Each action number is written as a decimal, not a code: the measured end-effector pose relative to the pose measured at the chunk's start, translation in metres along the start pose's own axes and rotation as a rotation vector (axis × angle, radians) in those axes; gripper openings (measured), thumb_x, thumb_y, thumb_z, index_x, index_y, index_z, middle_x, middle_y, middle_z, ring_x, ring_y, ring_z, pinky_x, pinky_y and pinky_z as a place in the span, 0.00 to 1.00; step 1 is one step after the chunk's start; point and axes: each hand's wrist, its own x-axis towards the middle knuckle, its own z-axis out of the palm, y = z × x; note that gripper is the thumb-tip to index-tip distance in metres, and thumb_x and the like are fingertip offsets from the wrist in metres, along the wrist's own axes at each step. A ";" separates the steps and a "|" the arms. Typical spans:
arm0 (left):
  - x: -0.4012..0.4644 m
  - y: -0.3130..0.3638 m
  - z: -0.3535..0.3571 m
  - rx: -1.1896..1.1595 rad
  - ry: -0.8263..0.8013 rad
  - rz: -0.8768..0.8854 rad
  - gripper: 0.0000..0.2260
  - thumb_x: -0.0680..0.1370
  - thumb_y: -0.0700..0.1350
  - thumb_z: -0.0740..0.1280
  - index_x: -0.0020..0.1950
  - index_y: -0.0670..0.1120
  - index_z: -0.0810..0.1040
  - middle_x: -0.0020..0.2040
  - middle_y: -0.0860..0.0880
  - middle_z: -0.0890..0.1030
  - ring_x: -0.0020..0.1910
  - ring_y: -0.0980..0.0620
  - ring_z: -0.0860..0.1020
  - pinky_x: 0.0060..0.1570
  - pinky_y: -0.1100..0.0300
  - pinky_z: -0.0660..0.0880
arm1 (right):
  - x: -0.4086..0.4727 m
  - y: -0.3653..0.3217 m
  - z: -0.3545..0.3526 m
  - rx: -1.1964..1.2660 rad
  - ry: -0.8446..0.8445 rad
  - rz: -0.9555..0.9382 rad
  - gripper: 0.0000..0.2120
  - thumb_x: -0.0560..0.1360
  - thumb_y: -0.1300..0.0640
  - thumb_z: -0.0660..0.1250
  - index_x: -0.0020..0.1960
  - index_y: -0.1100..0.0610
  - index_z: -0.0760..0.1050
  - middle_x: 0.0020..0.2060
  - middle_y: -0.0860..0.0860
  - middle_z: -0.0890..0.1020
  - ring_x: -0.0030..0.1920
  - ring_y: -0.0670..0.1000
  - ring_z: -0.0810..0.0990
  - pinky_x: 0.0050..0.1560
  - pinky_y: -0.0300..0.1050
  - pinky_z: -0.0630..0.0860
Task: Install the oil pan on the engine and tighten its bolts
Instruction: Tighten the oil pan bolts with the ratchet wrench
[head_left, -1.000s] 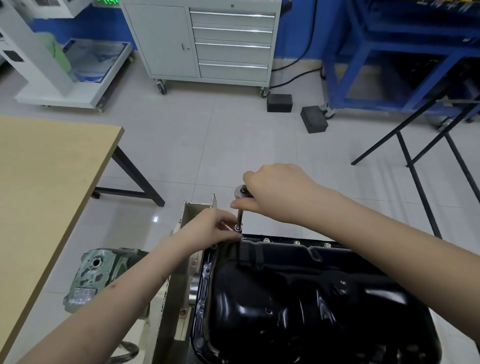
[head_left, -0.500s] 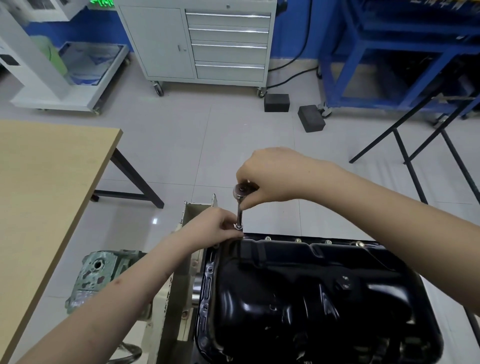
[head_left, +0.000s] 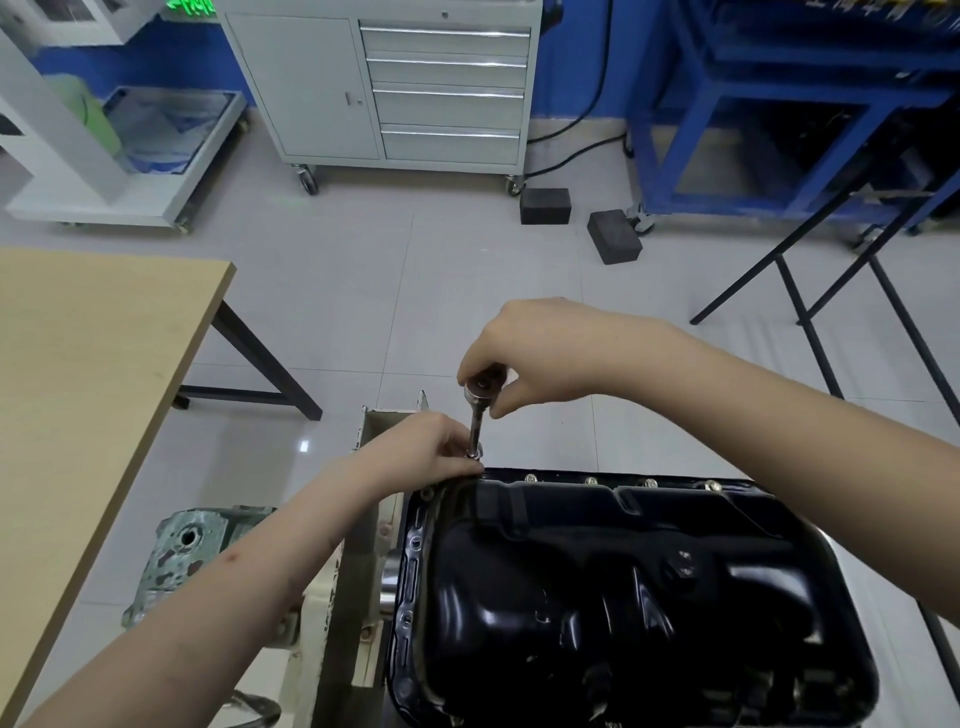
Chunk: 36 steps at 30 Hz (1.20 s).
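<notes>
Glossy black oil pan (head_left: 623, 587) lies dented, bolts (head_left: 590, 481) lining its rim.

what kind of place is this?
Likely an auto repair or training workshop: a black oil pan on an engine, a wheeled tool cabinet by the wall, and a blue steel rack on a tiled floor.

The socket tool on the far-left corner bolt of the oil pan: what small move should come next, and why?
Probably keep twisting the socket tool with the right hand, which pinches its top, while the left hand steadies its lower end. It stands upright at the corner of the oil pan.
</notes>
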 end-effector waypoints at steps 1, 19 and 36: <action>-0.001 0.000 -0.001 -0.015 -0.007 0.004 0.08 0.73 0.46 0.69 0.46 0.42 0.80 0.45 0.44 0.83 0.44 0.48 0.79 0.47 0.55 0.75 | 0.000 -0.001 0.002 -0.007 0.019 0.014 0.11 0.71 0.50 0.67 0.50 0.54 0.77 0.41 0.47 0.79 0.43 0.49 0.73 0.35 0.41 0.68; -0.003 0.004 0.001 -0.027 0.014 -0.007 0.05 0.72 0.44 0.70 0.40 0.43 0.80 0.48 0.43 0.83 0.47 0.48 0.79 0.48 0.59 0.73 | -0.004 -0.016 0.005 0.015 0.020 -0.049 0.14 0.73 0.58 0.66 0.58 0.52 0.76 0.51 0.48 0.80 0.52 0.50 0.75 0.44 0.47 0.73; -0.005 0.004 0.005 -0.045 0.084 -0.052 0.05 0.71 0.45 0.72 0.41 0.44 0.81 0.35 0.50 0.79 0.35 0.55 0.75 0.33 0.72 0.68 | -0.017 -0.008 0.005 0.139 -0.036 0.068 0.15 0.73 0.62 0.66 0.58 0.53 0.76 0.50 0.48 0.79 0.53 0.50 0.74 0.49 0.47 0.74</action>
